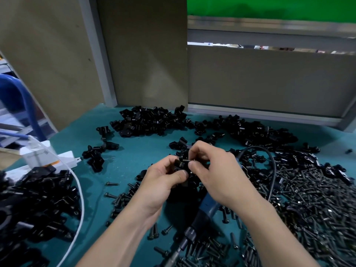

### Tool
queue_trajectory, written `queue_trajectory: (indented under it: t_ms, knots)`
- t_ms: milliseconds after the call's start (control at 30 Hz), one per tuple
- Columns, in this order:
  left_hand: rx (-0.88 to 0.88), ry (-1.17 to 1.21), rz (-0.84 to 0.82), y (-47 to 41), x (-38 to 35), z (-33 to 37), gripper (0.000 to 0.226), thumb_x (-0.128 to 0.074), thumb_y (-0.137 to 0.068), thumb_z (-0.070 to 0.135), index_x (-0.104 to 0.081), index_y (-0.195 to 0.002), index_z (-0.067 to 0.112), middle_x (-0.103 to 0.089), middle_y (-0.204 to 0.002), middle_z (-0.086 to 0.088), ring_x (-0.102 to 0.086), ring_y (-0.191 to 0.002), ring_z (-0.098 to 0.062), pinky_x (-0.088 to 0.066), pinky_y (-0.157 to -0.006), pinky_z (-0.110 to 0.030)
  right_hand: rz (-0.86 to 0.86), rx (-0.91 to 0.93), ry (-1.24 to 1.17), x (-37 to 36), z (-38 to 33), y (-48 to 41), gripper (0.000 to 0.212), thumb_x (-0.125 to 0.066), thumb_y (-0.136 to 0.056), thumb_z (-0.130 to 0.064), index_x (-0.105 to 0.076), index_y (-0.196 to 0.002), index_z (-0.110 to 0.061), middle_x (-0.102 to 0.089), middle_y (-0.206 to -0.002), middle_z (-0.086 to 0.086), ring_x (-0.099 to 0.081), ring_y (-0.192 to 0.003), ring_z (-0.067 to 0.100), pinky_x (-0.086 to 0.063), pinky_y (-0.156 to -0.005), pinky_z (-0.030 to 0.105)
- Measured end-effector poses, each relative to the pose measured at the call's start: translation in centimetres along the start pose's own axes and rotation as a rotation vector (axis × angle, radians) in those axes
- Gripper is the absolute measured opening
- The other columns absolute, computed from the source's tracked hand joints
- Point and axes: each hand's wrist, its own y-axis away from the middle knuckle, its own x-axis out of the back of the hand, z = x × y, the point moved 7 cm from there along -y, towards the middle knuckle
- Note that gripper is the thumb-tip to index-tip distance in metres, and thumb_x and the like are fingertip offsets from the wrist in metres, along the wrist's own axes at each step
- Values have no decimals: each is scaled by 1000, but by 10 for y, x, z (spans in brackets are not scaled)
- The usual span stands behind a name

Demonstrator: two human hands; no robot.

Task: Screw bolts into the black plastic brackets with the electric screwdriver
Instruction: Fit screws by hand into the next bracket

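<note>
The black plastic bracket (180, 164) is being held above the middle of the teal counter (131, 155), pinched between both hands, with fingers covering most of it. The left grip (163, 180) is closing thumb and fingers round its lower left side. The right grip (215, 166) is pinching a short dark cylinder, apparently a bolt (187, 160), against its top; whether the tip is sitting in a hole is hidden.

One electric screwdriver (204, 211) is lying on the counter under the right forearm, its blue body partly covered and its bit end running off toward the bottom edge. Its black cable (272, 170) is looping up behind the right wrist.

Three heaps of brackets are lying around: one at the back left (150, 120), one at the back right (250, 130), and a blurred one at the near left (38, 199), cut off by the frame. Loose bolts (308, 199) are spreading over the right side, too many to count.

At the left a white power block (63, 158) is showing an orange mark, its print too blurred to read, and one white cable (81, 199) is curving down from it.
</note>
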Motion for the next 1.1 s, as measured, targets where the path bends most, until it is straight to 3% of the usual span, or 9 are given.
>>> queue_trajectory:
  t_ms: [100, 200, 333, 433, 600, 767, 900, 1033, 1100]
  knots:
    - [0, -87, -18, 0, -1, 1, 29, -57, -102, 6, -75, -97, 29, -74, -92, 1, -70, -84, -9, -54, -69, -17, -12, 33, 26, -4, -1, 1, 16, -62, -99, -28, -53, -91, -39, -66, -86, -16, -60, -84, 6, -52, -73, 26]
    - [-24, -136, -57, 1, -3, 2, 34, -53, -103, 10, -75, -104, 36, -77, -97, 8, -72, -88, -4, -52, -70, -12, -5, 24, -32, -2, 0, 1, 18, -63, -98, -26, -54, -89, -38, -67, -86, -22, -61, -82, 7, -47, -72, 20]
    - [-60, -144, -27, 5, -3, 7, 52, -49, -96, 5, -79, -88, 46, -76, -87, 23, -68, -80, 12, -48, -65, -4, -48, -6, -89, -2, -1, 0, 20, -67, -96, -24, -55, -87, -36, -72, -82, -16, -62, -74, 11, -48, -67, 22]
    - [-95, -149, -6, 4, 0, 12, 32, -48, -79, 13, -77, -92, 16, -75, -89, -5, -65, -78, -3, -50, -69, -15, -48, -38, -175, 0, -1, 0, 19, -73, -94, -22, -58, -86, -33, -75, -78, -10, -68, -75, 15, -55, -73, 31]
    - [50, 161, 22, -2, 7, -9, 37, -46, -93, 14, -80, -106, 14, -65, -92, -12, -50, -65, -11, -45, -69, -33, 42, -122, -524, 7, 6, 1, 23, -75, -90, -2, -70, -83, -23, -74, -71, 1, -65, -65, 27, -57, -80, 50]
    - [196, 386, -54, -2, 6, -23, 34, -47, -102, 12, -80, -113, 11, -74, -89, -3, -56, -63, -8, -53, -65, -29, -72, -107, -720, -4, 2, 1, 23, -72, -91, 3, -71, -86, -19, -69, -77, 3, -61, -77, 14, -50, -82, 33]
    - [262, 440, -29, -1, 0, -26, 34, -63, -79, 18, -82, -107, 12, -74, -92, -7, -61, -63, -12, -55, -59, -29, -20, -99, -591, -6, 2, 0, 23, -74, -89, 3, -75, -84, -20, -75, -82, -1, -70, -80, 20, -58, -84, 38]
    - [309, 437, 61, -2, 5, -29, 23, -63, -92, 8, -82, -105, 8, -72, -90, -8, -55, -57, -10, -51, -48, -23, 34, -137, -644, -6, 8, 0, 29, -71, -90, 6, -78, -82, -21, -77, -85, 3, -70, -81, 14, -58, -78, 27]
    - [328, 431, 73, -3, 7, -30, 22, -61, -96, 7, -81, -105, 5, -72, -88, -8, -50, -54, -8, -49, -45, -21, 32, -194, -688, -11, 14, 0, 30, -69, -92, 6, -79, -82, -20, -77, -86, 8, -69, -83, 17, -60, -82, 33]
